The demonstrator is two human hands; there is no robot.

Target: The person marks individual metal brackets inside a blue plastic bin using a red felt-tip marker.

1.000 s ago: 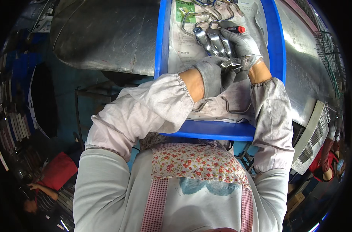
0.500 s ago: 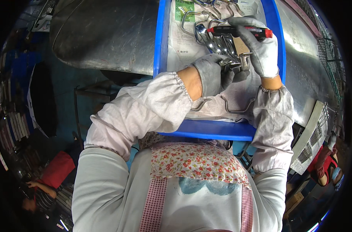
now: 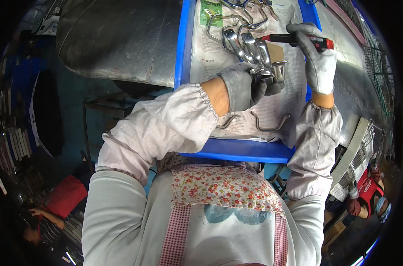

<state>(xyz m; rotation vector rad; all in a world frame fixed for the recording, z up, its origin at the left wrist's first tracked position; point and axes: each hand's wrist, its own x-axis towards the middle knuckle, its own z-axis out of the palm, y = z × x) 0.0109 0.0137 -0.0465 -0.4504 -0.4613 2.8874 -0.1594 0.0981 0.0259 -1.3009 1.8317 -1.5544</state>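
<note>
Blue tray: the blue plastic tray (image 3: 237,150), lined with printed newspaper (image 3: 290,95), is set on a grey metal surface (image 3: 121,40); its near edge is seen just beyond the floral apron, so a knock from a forearm is judged able to shift it.

Left hand: the grey-gloved left hand (image 3: 243,86) is closed in a fist round the near ends of a bunch of bent shiny metal handles (image 3: 254,51), which fan out toward the far side over the middle of the tray.

Handle bunch: several pieces are gripped at once, so one is judged liable to slide out of the fist and drop onto the paper if the grip is eased or the bunch is tilted.

Right hand: the grey-gloved right hand (image 3: 319,62) is curled round a red and black marker pen (image 3: 299,41), pinched between fingers and thumb, with the dark tip pointing left toward the far ends of the held handles.

Marker: a mark is judged likely to land off target or smear, since the polished curved metal is slick and is steadied by one hand only.

Loose handles: two bent metal handles (image 3: 270,124) lie on the newspaper near the tray's near edge, and more bent handles (image 3: 241,17) lie at the far end; marked and unmarked pieces could be mixed up.
</note>
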